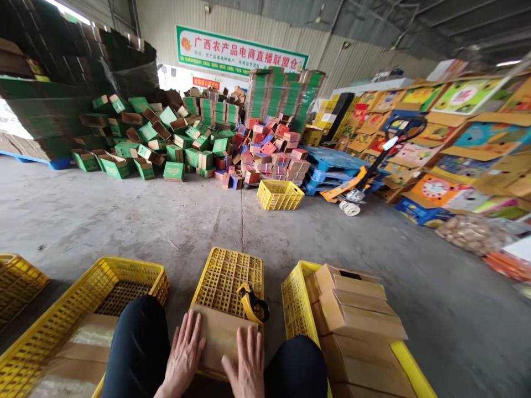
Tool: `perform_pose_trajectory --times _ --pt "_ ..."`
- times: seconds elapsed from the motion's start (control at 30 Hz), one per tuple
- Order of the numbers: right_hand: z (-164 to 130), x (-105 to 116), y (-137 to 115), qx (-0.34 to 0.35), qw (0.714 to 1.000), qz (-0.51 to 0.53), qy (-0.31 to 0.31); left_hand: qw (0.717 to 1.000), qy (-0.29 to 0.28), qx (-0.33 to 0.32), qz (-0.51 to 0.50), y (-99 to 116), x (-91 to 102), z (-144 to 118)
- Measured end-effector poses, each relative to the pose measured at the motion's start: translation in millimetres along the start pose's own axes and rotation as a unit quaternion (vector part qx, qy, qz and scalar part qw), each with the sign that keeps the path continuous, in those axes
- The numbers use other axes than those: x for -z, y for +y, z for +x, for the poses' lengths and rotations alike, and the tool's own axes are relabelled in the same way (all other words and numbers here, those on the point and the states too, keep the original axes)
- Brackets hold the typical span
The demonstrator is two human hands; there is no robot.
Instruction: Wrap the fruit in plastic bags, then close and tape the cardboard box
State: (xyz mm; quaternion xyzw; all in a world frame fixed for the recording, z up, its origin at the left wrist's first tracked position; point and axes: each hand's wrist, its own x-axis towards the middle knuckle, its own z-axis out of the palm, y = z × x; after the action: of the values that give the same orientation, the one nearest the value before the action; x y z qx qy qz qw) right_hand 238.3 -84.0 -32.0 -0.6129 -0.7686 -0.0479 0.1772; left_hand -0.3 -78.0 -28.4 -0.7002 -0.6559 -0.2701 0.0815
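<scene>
A brown cardboard box (pixel 222 337) lies on an upturned yellow crate (pixel 232 265) between my knees. My left hand (pixel 185 351) rests on the box's left side with its fingers stretched out. Spread flat, my right hand (pixel 246 365) presses on the box's right side. Just behind the box, on the same crate, lies a yellow and black tape dispenser (pixel 251 304), nearest to my right hand. Neither hand grips anything. The underside of the box is hidden.
To my right, a yellow crate (pixel 290 301) holds several cardboard boxes (pixel 357 309). A long yellow crate (pixel 50 334) on my left holds taped boxes (pixel 83 351). Farther off stand a yellow crate (pixel 280 196), a pallet jack (pixel 357 182) and a heap of green cartons (pixel 174 141).
</scene>
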Motion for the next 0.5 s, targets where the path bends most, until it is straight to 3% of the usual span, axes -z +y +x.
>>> perform_pose_trajectory --times 0.1,0.23,0.37,0.5 --pt "-8.9 -13.4 4.1 0.054 0.998 -0.007 0.025 0.998 0.0 -0.067 0.021 13.9 -9.1 -15.2" --pt "-13.6 -31.7 8.5 0.065 0.994 -0.033 0.087 0.982 0.047 -0.18 0.023 23.6 -19.3 -28.2" --pt "-16.0 -44.7 14.8 0.106 0.986 -0.043 0.12 0.979 0.076 -0.189 0.022 24.0 -25.8 -28.1" --pt "-18.9 -43.6 8.2 0.107 0.987 -0.026 0.12 0.982 0.072 -0.172 0.017 24.6 -30.5 -31.2"
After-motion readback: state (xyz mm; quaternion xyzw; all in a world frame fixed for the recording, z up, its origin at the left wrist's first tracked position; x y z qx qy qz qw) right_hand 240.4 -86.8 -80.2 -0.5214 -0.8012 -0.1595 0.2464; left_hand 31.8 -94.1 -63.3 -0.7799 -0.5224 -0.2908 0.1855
